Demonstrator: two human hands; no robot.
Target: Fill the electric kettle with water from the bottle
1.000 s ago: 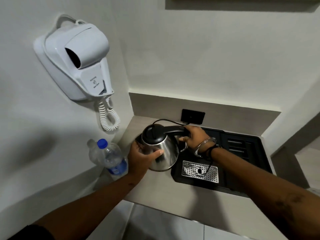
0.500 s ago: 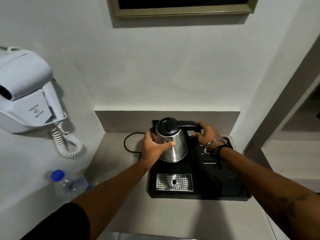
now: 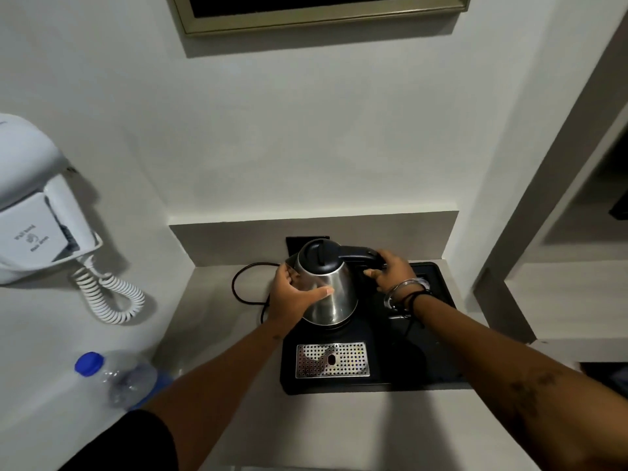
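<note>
Kettle (image 3: 326, 287) barely shifting since half-second ago, sitting on tray (image 3: 438, 355). Left hand (image 3: 292, 295) cupping steel body; right hand (image 3: 389, 271) wrapping handle. Lid staying closed. Bottle (image 3: 119, 377) standing capped, well apart at left.

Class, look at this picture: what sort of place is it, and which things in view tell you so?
Probably a hotel room. A wall-mounted hair dryer hangs beside a small counter with a black welcome tray holding a kettle, and a water bottle lies nearby.
</note>
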